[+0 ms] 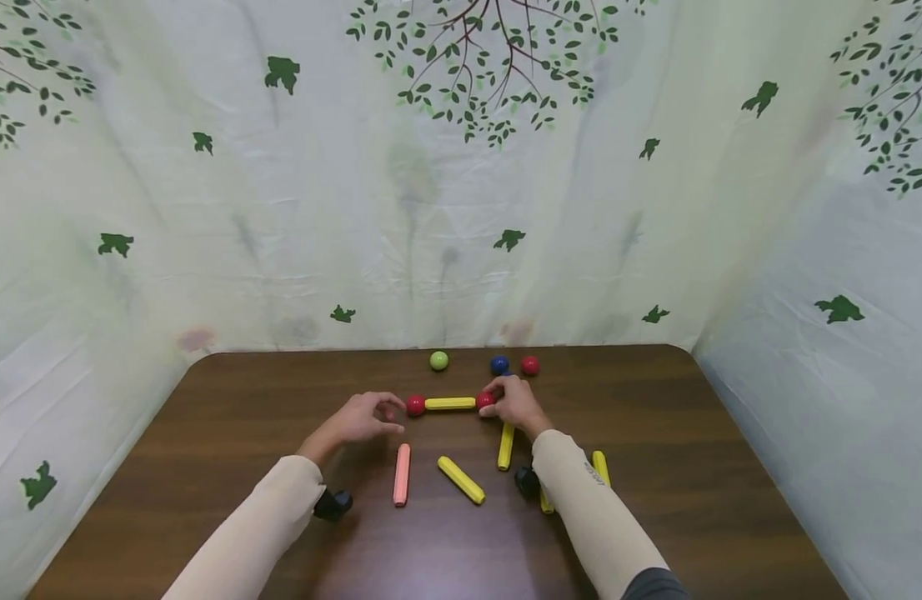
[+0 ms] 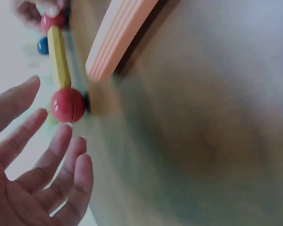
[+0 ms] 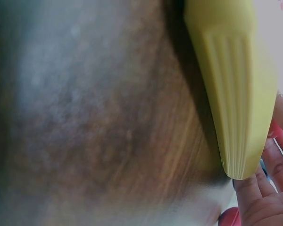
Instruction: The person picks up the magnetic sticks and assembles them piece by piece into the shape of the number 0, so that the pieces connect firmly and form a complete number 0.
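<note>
A yellow rod lies crosswise on the table with a red ball joined to its left end and a second red ball at its right end. My right hand pinches that right ball between thumb and fingers. Just left of the other ball is my left hand, its fingers spread and apart from the ball, with a small gap in the left wrist view. A pink rod lies below the left hand. Close under the right hand, another yellow rod fills much of the right wrist view.
Toward the table's far edge sit a green ball, a blue ball and a red ball. A loose yellow rod lies mid-table. More yellow shows beside the right sleeve, partly hidden. A printed cloth hangs behind the table.
</note>
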